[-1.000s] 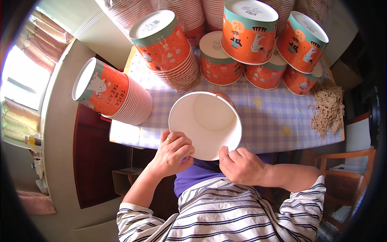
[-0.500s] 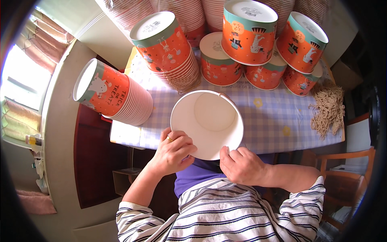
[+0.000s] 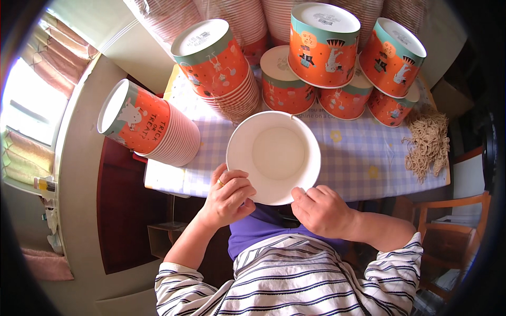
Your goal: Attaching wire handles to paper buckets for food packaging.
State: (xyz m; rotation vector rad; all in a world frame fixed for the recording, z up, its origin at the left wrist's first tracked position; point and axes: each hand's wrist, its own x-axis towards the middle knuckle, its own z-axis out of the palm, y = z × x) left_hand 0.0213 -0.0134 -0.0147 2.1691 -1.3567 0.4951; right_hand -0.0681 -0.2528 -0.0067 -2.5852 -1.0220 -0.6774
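Observation:
A paper bucket (image 3: 279, 152) with a plain white inside is held at the table's near edge, its mouth facing up toward me. My left hand (image 3: 227, 196) grips its rim at the lower left, fingers closed over the edge. At the lower right of the rim, my right hand (image 3: 320, 210) pinches the edge between thumb and curled fingers. A small bit of tan cord (image 3: 293, 117) shows at the far rim. The bucket's outer wall is hidden from above.
A stack of orange buckets (image 3: 150, 121) stands at the left edge, with another stack (image 3: 216, 66) behind. Upturned buckets (image 3: 324, 47) are piled at the back right. Tan cords (image 3: 428, 142) lie bunched on the checked tablecloth (image 3: 348, 176). A wooden chair (image 3: 453, 210) stands at right.
The bucket has tipped so its base shows more centrally, and the cord bit at the rim has shifted slightly. Both hands keep their hold.

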